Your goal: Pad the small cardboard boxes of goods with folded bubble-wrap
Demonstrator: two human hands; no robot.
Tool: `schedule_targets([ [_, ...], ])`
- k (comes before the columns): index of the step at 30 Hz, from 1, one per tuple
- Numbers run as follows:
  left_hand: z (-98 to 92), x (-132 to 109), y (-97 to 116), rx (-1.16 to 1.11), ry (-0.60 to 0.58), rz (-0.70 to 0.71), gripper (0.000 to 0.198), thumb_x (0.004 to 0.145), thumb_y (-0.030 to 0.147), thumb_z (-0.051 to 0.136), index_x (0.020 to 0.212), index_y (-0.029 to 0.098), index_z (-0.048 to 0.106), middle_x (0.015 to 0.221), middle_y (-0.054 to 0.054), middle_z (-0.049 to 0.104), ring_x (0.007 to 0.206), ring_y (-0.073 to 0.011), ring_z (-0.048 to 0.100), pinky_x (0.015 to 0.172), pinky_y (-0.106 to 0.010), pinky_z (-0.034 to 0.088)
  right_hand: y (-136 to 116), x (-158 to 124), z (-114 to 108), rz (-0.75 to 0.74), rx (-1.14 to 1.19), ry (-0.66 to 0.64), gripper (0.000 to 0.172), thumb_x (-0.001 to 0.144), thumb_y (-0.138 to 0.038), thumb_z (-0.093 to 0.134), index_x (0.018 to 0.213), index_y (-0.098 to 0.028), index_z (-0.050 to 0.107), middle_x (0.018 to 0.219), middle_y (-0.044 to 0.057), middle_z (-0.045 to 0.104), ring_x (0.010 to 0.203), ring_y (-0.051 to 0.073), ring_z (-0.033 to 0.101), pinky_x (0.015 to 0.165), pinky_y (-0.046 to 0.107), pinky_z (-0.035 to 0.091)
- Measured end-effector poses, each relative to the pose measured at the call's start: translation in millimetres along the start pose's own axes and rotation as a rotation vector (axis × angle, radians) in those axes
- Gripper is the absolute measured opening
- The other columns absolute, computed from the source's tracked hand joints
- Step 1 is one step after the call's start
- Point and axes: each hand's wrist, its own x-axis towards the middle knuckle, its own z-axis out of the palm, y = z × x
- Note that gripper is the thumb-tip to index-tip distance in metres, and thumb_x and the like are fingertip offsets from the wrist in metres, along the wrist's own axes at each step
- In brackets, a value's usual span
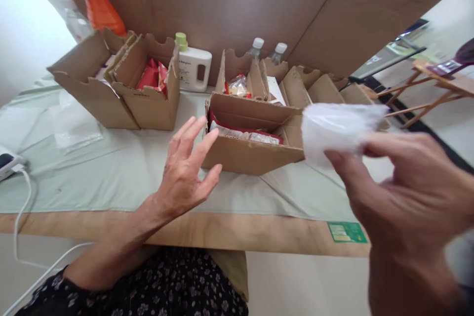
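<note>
My right hand (403,182), raised at the right and close to the camera, pinches a folded translucent white plastic bag (333,128) between thumb and fingers. The bag is blurred by motion, and what it may contain cannot be made out. My left hand (188,168) has its fingers spread and holds nothing. Its fingertips are near the left end of an open cardboard box (255,159). Inside that box stands a dark red packet (239,129) with clear plastic wrapping along its front.
Two cardboard bins (148,108) stand at the left, one with red packets (150,76). Behind are a white jug (194,69), an orange bottle (99,5) and a row of cardboard bins (296,84). Plastic bags (76,126) and a green card (347,232) lie on the table.
</note>
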Motion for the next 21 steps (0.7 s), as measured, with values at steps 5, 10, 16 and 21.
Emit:
schedule_targets([
  [5, 23.9, 18.4, -5.2, 0.02, -0.038, -0.016, 0.046, 0.09, 0.013, 0.065, 0.135, 0.02, 0.057, 0.148, -0.017, 0.056, 0.149, -0.0365, 0.043, 0.119, -0.058, 0.041, 28.6, 63.6, 58.9, -0.374, -0.198, -0.336, 0.019, 0.098, -0.035, 0.065, 0.086, -0.023, 0.075, 0.086, 0.003, 0.079, 0.077, 0.019, 0.064, 0.074, 0.037, 0.045],
  [10, 30.6, 15.9, -0.9, -0.051, -0.02, -0.091, 0.047, 0.089, 0.012, 0.064, 0.133, 0.026, 0.057, 0.146, -0.012, 0.058, 0.146, -0.0354, 0.047, 0.119, -0.059, 0.043, 32.2, 75.7, 126.0, -0.349, -0.146, -0.738, 0.027, 0.093, -0.022, 0.064, 0.066, -0.02, 0.069, 0.07, 0.004, 0.073, 0.072, 0.019, 0.065, 0.069, 0.034, 0.042],
  [16, 34.5, 18.2, -1.8, -0.076, -0.011, -0.103, 0.054, 0.088, 0.01, 0.065, 0.137, 0.028, 0.055, 0.145, -0.01, 0.058, 0.145, -0.0348, 0.048, 0.12, -0.059, 0.042, 35.4, 74.1, 157.2, -0.337, -0.068, -1.035, 0.025, 0.081, -0.018, 0.074, 0.058, -0.021, 0.066, 0.052, 0.0, 0.063, 0.056, 0.017, 0.062, 0.06, 0.029, 0.04],
  [21, 31.4, 18.8, 0.5, -0.066, 0.015, -0.101, 0.06, 0.088, 0.01, 0.066, 0.143, 0.03, 0.053, 0.153, -0.009, 0.053, 0.147, -0.034, 0.046, 0.122, -0.058, 0.04, 42.2, 79.2, 126.8, -0.106, 0.125, -0.852, 0.016, 0.076, -0.01, 0.074, 0.066, -0.023, 0.072, 0.056, -0.003, 0.065, 0.049, 0.014, 0.056, 0.059, 0.029, 0.041],
])
